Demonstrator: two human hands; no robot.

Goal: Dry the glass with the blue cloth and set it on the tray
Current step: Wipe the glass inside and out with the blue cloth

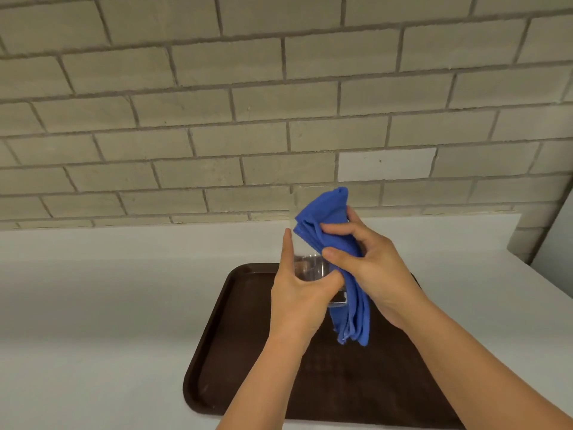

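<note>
Left hand [297, 293] grips the glass [305, 243] above the tray [217, 352] so right hand [369, 262], clutching blue cloth [325, 221], can wipe it.

Glass: a tall, clear, straight-sided drinking glass [305, 243], upright, held in the air above the tray; its rim is level with the top of the cloth, its thick base is at the bottom.
Cloth: a bright blue terry cloth [333, 231], bunched into folds, pressed against the right side of the glass; its loose end hangs below the glass base.
Tray: a dark brown rectangular plastic tray [223, 352] with rounded corners and a raised rim, lying flat on the white counter, directly under the glass.
</note>
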